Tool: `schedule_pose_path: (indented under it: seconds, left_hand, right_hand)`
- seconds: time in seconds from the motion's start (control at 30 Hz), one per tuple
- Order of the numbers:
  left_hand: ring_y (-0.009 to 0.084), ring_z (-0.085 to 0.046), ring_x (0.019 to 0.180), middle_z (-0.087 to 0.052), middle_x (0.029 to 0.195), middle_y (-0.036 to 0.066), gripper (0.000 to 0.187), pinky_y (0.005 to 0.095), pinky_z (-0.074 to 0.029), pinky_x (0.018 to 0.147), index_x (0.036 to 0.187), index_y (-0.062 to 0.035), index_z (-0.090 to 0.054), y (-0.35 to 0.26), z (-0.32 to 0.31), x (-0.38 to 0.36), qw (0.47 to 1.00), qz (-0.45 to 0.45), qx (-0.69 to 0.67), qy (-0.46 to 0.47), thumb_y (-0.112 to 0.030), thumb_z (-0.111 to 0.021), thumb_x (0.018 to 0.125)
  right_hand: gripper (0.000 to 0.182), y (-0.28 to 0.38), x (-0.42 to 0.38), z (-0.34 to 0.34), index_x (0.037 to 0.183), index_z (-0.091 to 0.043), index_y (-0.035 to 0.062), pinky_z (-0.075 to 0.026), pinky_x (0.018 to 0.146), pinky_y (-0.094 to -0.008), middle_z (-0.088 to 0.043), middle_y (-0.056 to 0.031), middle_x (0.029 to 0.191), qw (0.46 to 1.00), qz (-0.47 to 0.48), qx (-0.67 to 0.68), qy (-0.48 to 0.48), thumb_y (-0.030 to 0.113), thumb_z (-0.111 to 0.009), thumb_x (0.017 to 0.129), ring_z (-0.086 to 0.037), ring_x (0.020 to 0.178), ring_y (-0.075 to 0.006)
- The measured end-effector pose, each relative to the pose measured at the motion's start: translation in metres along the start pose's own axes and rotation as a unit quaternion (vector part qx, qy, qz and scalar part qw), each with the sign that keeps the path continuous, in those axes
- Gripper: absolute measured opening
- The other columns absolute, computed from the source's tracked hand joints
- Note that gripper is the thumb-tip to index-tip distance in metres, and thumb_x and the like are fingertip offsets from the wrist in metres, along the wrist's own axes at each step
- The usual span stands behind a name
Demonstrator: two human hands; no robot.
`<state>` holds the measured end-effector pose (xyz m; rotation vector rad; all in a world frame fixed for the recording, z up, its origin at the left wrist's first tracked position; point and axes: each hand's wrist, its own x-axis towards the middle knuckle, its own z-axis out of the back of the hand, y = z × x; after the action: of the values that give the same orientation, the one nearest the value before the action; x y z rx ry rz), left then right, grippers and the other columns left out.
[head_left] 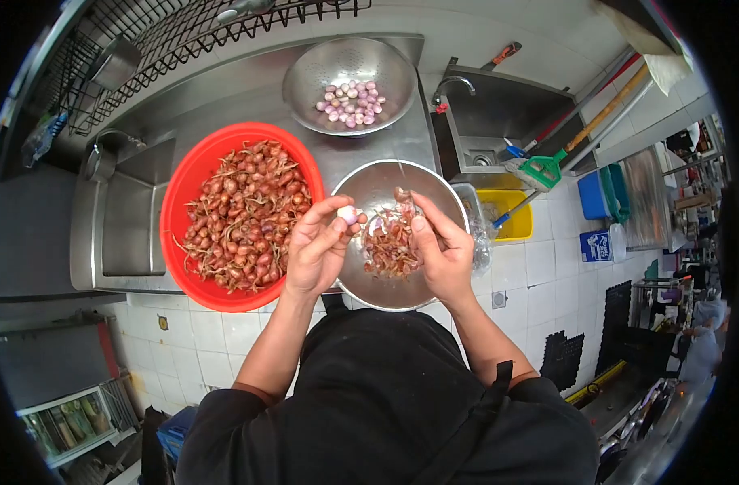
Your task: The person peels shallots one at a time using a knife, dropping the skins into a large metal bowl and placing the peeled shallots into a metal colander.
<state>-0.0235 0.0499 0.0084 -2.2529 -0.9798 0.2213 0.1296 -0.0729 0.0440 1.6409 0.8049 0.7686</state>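
Note:
Between the thumb and fingers of my left hand (pixel 317 249) is a peeled shallot (pixel 347 215), pale with a pink tinge. My right hand (pixel 444 249) is closed in a pinch, with a brown scrap of shallot skin (pixel 402 195) at its fingertips. Both hands are over a steel bowl (pixel 452 192) that holds loose reddish-brown skins (pixel 392 252). To the left, a red basin (pixel 174 212) is heaped with unpeeled shallots (pixel 244 214), roots still attached. Behind the bowl, a steel colander (pixel 305 71) contains several peeled shallots (pixel 351 103).
A steel counter (pixel 341 153) carries the containers, with a sink (pixel 131 242) at far left. Another sink (pixel 511 105) with a tap (pixel 456 82) is at the back right. A yellow tub (pixel 515 218) and a green-headed brush (pixel 543 171) are to the right. A wire rack (pixel 191 48) hangs above.

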Motion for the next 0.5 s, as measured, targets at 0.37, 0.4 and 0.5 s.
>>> schedule_pose_path:
  seconds: [0.37,0.4,0.5]
  left_hand:
    - [0.0188,-0.063,0.107,-0.063,0.115,0.012,0.034,0.0332,-0.052,0.093,0.122,0.0034,-0.057,0.012,-0.017,-0.007,0.993,-0.024,0.111,-0.011,0.008,-0.063,0.089]
    - [0.0184,-0.062,0.107,-0.063,0.115,0.012,0.035,0.0334,-0.052,0.093,0.122,0.0037,-0.057,0.013,-0.018,-0.007,0.992,-0.029,0.123,-0.009,0.008,-0.064,0.088]
    - [0.0189,-0.064,0.105,-0.064,0.115,0.013,0.033,0.0333,-0.053,0.091,0.122,0.0038,-0.057,0.014,-0.023,-0.008,0.992,-0.04,0.121,-0.001,0.006,-0.063,0.09]
  right_hand:
    - [0.043,0.012,-0.014,-0.005,0.134,-0.054,-0.0011,-0.048,0.094,-0.0332,-0.065,-0.0186,0.123,0.973,0.106,-0.152,0.14,0.004,-0.061,0.091,-0.065,0.11,-0.0244]
    - [0.041,0.01,-0.014,-0.005,0.132,-0.057,-0.0005,-0.049,0.092,-0.0322,-0.066,-0.0192,0.119,0.968,0.143,-0.161,0.132,0.004,-0.061,0.091,-0.066,0.108,-0.0239]
    - [0.036,0.005,-0.015,0.001,0.127,-0.061,-0.0011,-0.049,0.091,-0.0313,-0.068,-0.0205,0.114,0.969,0.107,-0.176,0.133,0.005,-0.061,0.092,-0.067,0.106,-0.0236]
